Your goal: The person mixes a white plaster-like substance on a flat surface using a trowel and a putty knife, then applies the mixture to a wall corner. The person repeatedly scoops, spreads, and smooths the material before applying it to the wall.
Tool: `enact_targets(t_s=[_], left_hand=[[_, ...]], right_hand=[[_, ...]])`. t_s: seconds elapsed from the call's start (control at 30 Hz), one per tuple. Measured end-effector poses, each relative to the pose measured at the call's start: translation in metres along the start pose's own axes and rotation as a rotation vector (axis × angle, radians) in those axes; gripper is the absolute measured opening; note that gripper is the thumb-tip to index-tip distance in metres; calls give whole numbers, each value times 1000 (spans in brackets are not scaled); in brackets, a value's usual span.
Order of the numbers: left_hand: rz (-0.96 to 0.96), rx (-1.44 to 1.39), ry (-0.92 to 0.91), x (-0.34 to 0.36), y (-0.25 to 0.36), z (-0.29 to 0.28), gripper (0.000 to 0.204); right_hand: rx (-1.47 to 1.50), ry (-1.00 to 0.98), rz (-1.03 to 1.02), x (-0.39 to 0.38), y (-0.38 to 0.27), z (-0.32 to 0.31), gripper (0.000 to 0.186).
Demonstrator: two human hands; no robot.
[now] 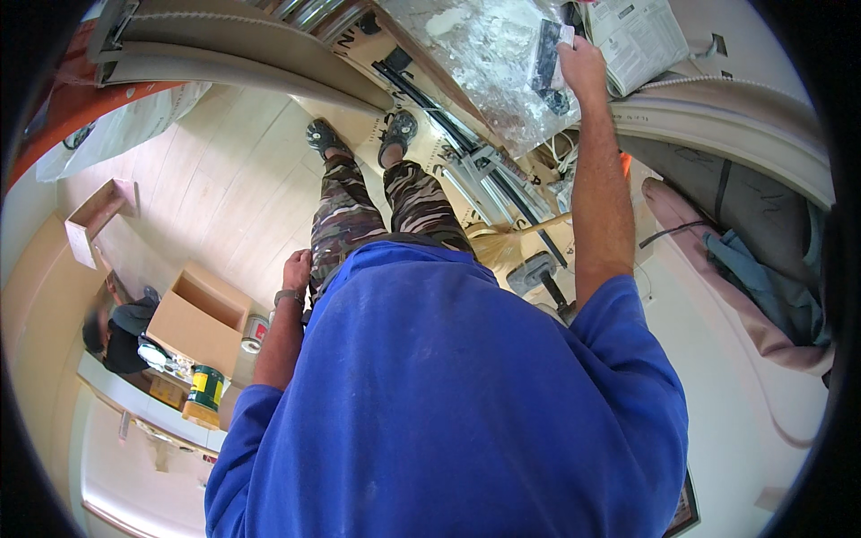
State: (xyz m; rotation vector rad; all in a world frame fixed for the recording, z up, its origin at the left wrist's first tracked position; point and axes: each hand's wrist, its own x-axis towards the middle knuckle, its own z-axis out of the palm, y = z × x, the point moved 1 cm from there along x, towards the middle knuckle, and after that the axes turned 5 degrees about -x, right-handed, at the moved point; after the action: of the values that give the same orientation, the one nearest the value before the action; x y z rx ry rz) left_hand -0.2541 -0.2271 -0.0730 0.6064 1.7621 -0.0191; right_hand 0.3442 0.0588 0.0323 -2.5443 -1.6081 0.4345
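Observation:
My right hand (583,67) reaches out over a sheet of clear plastic (489,94) smeared with white powder. Its fingers are closed on a small pale object (566,35), whose kind I cannot make out. Right beside it, on the plastic, is a dark flat piece (544,56) dusted with white. A folded newspaper (641,40) lies to the right of that hand. My left hand (298,269) hangs by my thigh, its fingers curled in, and nothing shows in them.
Long metal profiles (430,108) lean beside my feet. Rolled sheet material (242,58) curves past at the upper left. Cardboard boxes (202,309) and a green-and-yellow can (206,386) stand at left, near another person (126,336). Grey and pink fabric (717,242) hangs at right.

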Motion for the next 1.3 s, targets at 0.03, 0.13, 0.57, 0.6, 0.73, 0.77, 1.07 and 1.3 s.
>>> enact_targets(t_s=[0.03, 0.13, 0.57, 0.6, 0.73, 0.77, 1.07, 1.3], left_hand=[[-2, 6, -9, 1, -1, 0, 33], [-18, 7, -6, 3, -1, 1, 33], [-8, -7, 5, 7, -13, 0, 32], [15, -14, 15, 9, -15, 0, 32], [-2, -33, 32, 10, -17, -2, 32], [12, -13, 35, 10, -15, -2, 32], [-2, -18, 16, 5, -3, -4, 31], [10, 12, 23, 13, -18, -3, 32]], right_hand=[[-37, -7, -4, 1, -4, 1, 33], [-140, -18, -39, 2, -19, 10, 32], [-273, -22, -68, -2, -46, 22, 28], [-262, -20, -59, -4, -49, 20, 27], [-244, -18, -68, -2, -45, 20, 27], [-274, -15, -98, -1, -42, 25, 27], [-242, 66, -196, -7, -34, 13, 26], [310, 77, 162, -35, -62, 21, 27]])
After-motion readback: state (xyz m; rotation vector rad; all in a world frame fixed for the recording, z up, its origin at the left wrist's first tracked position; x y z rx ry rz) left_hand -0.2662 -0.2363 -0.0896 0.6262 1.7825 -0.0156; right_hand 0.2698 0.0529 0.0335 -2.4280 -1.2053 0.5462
